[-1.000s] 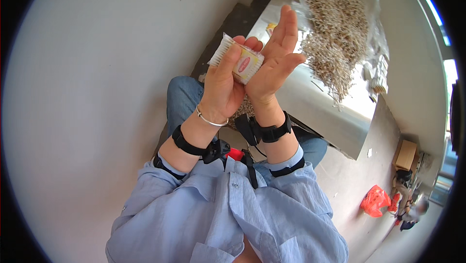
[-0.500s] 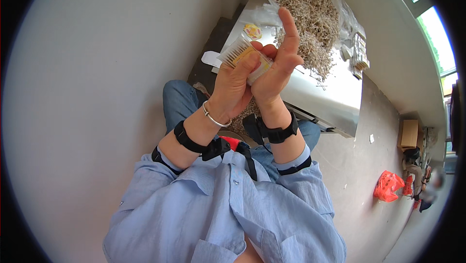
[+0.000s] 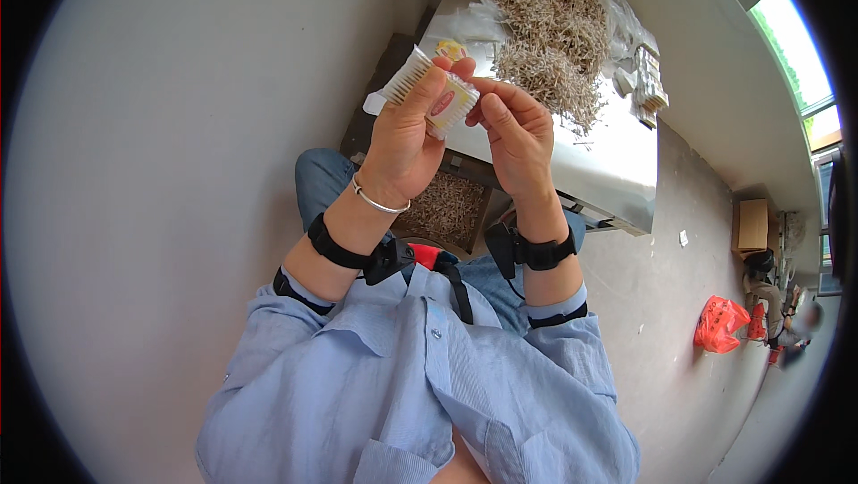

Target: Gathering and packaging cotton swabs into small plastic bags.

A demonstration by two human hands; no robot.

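Note:
My left hand (image 3: 407, 131) grips a small clear pack of cotton swabs (image 3: 454, 107), its thumb across the front. White swab tips show in a row at the pack's upper left end. A yellow and white label with a red oval faces me. At the other end, my right hand (image 3: 518, 131) has its fingers curled in and its thumb bent, the fingertips at the pack's edge. What exactly those fingertips pinch is partly hidden. Beyond the hands, a large heap of loose cotton swabs (image 3: 554, 33) spills from an open clear plastic bag (image 3: 617, 3) onto the white table (image 3: 617, 167).
Yellow labels (image 3: 451, 50) lie on the table behind the pack. Stacked packs (image 3: 650, 86) stand at its right edge. Below the table edge, a box holds more loose swabs (image 3: 447, 207). A red plastic bag (image 3: 719, 323), a cardboard box (image 3: 752, 225) and another person (image 3: 782, 319) are far right.
My right hand has gone from flat against the pack with a finger raised to curled at its right end. The left hand has shifted slightly left with the pack, exposing more of the label.

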